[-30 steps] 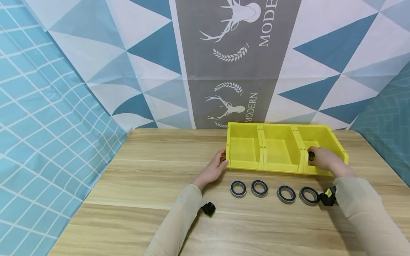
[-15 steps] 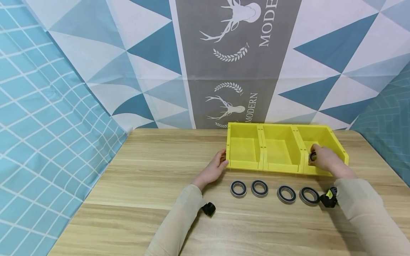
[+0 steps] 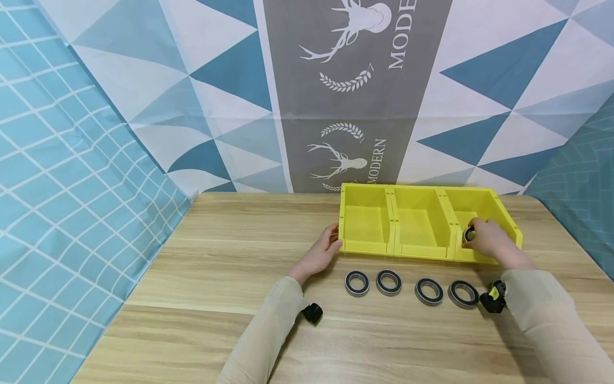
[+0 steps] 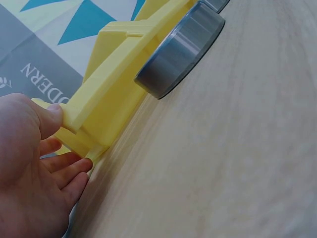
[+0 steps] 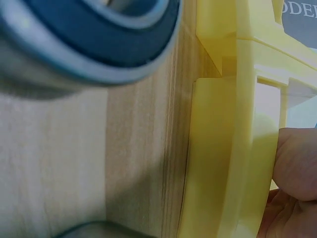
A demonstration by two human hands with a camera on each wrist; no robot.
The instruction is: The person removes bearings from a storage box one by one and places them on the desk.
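Note:
A row of joined yellow storage bins [image 3: 393, 249] stands at the back of the wooden table, with three compartments. My left hand [image 3: 318, 256] holds the row at its left front corner; in the left wrist view the thumb [image 4: 49, 120] lies on the rim and the fingers bend against the side. Inside the right compartment, my right hand [image 3: 489, 238] pinches a small bearing [image 3: 467, 234] between thumb and fingers, its ring face partly showing. The bin's front wall [image 5: 213, 148] hides most of that hand [image 5: 297, 173] and the bearing in the right wrist view.
Several larger ball bearings lie in a line before the bins, from the leftmost bearing [image 3: 357, 283] to the rightmost bearing [image 3: 463, 294]. That last one sits right by the black right wrist camera [image 3: 493, 297]. A patterned cloth backdrop [image 3: 230, 106] rises behind the table.
The right hand has shifted slightly to the right inside the compartment, and the bearing in it has turned to show more of its ring. The left hand stays still.

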